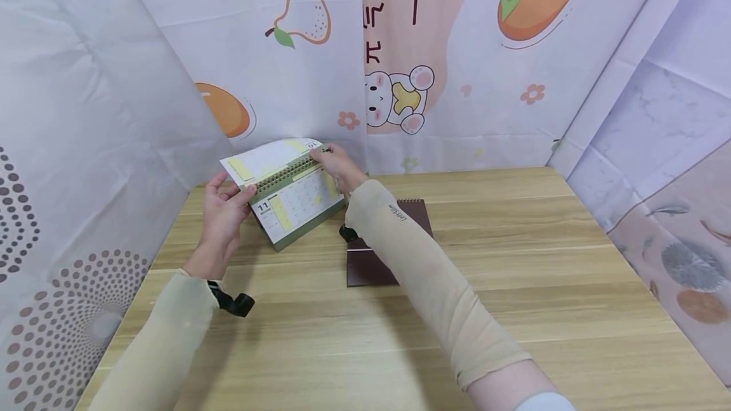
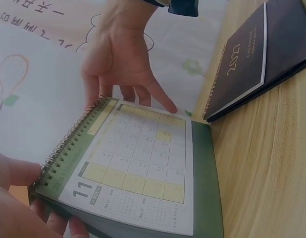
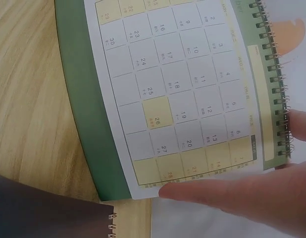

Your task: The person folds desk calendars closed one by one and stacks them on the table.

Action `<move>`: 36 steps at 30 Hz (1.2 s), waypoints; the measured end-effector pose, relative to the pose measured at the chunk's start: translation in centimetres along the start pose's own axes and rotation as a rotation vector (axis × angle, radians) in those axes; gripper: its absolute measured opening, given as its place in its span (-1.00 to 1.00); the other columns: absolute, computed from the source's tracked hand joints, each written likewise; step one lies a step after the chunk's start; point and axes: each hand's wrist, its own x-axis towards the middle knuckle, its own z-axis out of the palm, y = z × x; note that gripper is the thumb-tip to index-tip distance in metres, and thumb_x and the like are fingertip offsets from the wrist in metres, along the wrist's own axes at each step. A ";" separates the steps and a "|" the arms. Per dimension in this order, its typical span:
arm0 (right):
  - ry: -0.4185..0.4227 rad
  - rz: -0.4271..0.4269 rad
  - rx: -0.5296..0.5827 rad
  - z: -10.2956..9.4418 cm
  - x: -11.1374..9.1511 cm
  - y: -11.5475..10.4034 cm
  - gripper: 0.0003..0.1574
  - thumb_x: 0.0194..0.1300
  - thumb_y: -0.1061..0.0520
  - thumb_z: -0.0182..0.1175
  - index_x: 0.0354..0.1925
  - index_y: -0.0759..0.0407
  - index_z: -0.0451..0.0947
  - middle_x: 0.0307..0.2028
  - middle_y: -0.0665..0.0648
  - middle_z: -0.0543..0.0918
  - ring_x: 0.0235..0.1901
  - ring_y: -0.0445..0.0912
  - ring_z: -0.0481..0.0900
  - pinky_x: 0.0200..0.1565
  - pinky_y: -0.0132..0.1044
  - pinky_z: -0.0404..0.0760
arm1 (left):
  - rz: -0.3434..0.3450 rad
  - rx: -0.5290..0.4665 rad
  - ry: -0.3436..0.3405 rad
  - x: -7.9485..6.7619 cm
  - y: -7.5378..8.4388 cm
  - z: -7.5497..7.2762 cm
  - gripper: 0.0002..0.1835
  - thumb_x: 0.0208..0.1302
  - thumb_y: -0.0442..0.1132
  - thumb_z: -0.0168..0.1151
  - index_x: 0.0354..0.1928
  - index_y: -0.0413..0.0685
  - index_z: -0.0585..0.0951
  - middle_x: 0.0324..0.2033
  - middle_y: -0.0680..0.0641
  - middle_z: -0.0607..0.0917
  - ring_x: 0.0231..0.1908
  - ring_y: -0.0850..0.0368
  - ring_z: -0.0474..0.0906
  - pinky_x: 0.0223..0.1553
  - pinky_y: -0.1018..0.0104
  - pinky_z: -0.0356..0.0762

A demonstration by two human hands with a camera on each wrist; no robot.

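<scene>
A green desk calendar (image 1: 302, 203) with a coil binding stands tilted at the back left of the table, its November page (image 2: 138, 148) facing me. Behind the coil, a white and yellow October page (image 1: 263, 158) is lifted and flares backward. My left hand (image 1: 221, 217) grips the calendar's left end, thumb by the coil and fingers behind. At the other end my right hand (image 1: 341, 169) holds the corner by the coil. In the right wrist view, one digit of that hand (image 3: 232, 193) lies along the page's edge.
A dark brown spiral-bound 2027 calendar (image 2: 247, 59) lies on the wooden table (image 1: 320, 347), partly under my right forearm in the head view. A printed cloth (image 1: 320, 87) hangs right behind the table, with more cloth at both sides.
</scene>
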 end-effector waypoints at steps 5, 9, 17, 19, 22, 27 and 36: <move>-0.018 -0.004 0.024 -0.2 -0.1 0.0 -0.51 0.54 -0.09 0.14 0.30 0.06 0.43 0.20 0.08 0.49 0.25 0.01 0.36 0.40 0.06 0.21 | 0.020 0.016 -0.005 -0.1 0.1 0.2 -0.17 0.37 -0.43 0.27 0.55 0.03 0.07 -0.11 0.00 0.48 -0.21 0.26 0.49 -0.31 0.49 0.42; -0.020 0.018 0.027 -0.3 -0.1 0.1 -0.51 0.52 -0.13 0.14 0.29 0.00 0.43 0.29 0.08 0.44 0.38 0.05 0.27 0.37 0.36 0.11 | 0.015 0.022 -0.005 -0.1 0.1 0.1 -0.16 0.38 -0.43 0.27 0.57 0.05 0.07 -0.11 0.01 0.47 -0.22 0.27 0.48 -0.32 0.50 0.42; -0.019 0.024 0.046 -0.3 0.1 0.3 -0.51 0.51 -0.15 0.16 0.29 -0.09 0.42 0.39 0.05 0.37 0.49 0.12 0.12 0.29 0.54 0.03 | 0.016 0.019 -0.036 -0.1 0.1 -0.1 -0.15 0.39 -0.42 0.27 0.60 0.01 0.07 -0.12 0.03 0.50 -0.18 0.27 0.49 -0.30 0.50 0.47; -0.017 0.017 0.047 -0.3 0.1 0.3 -0.51 0.50 -0.15 0.16 0.30 -0.10 0.42 0.36 0.05 0.39 0.48 0.12 0.13 0.29 0.53 0.03 | 0.023 0.013 -0.047 -0.1 0.1 -0.1 -0.17 0.39 -0.42 0.26 0.59 -0.01 0.09 -0.12 0.03 0.52 -0.17 0.27 0.50 -0.30 0.50 0.48; -0.014 0.004 0.046 -0.2 0.0 0.4 -0.50 0.50 -0.15 0.16 0.31 -0.11 0.42 0.32 0.05 0.42 0.46 0.12 0.17 0.29 0.52 0.05 | 0.034 0.009 -0.060 -0.1 0.1 -0.1 -0.21 0.40 -0.42 0.26 0.57 -0.03 0.15 -0.13 0.02 0.55 -0.17 0.26 0.54 -0.29 0.50 0.49; -0.016 -0.003 0.047 -0.2 -0.2 0.4 -0.48 0.51 -0.15 0.15 0.34 -0.15 0.38 0.35 0.03 0.39 0.47 0.12 0.16 0.28 0.52 0.07 | 0.055 0.014 -0.075 -0.2 -0.2 -0.1 -0.37 0.41 -0.41 0.25 0.47 -0.09 0.32 -0.14 0.01 0.59 -0.17 0.25 0.57 -0.29 0.48 0.50; 0.025 -0.034 0.053 0.1 -0.1 0.7 -0.55 0.50 -0.14 0.16 0.27 -0.14 0.43 0.24 -0.01 0.47 0.42 0.08 0.23 0.23 0.57 0.11 | 0.071 0.035 -0.066 -0.2 -0.3 -0.1 -0.71 0.41 -0.41 0.24 0.11 -0.06 0.52 -0.18 0.01 0.56 -0.20 0.23 0.53 -0.30 0.48 0.48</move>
